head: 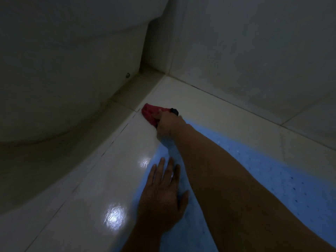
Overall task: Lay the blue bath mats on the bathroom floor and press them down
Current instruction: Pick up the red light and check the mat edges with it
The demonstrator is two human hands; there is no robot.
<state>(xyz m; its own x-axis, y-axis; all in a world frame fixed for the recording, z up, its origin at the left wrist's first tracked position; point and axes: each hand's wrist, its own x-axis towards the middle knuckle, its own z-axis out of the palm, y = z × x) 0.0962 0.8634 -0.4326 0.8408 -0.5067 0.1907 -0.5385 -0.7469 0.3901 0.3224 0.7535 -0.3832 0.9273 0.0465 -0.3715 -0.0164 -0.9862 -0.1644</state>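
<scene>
A light blue bath mat (272,179) with small dark holes lies flat on the glossy white floor, running from the lower right toward the corner. My left hand (161,190) rests palm down on the mat's left edge, fingers spread, holding nothing. My right hand (166,124) reaches across the mat's far end and grips a red cloth (149,112) against the floor tile near the corner. A small dark object (174,111) sits at the top of that hand; what it is cannot be told.
A large white rounded fixture (63,79) with a bolt (128,75) at its base fills the left. A tiled wall (254,51) closes the right side. Wet-looking floor tile (112,215) reflects light left of the mat.
</scene>
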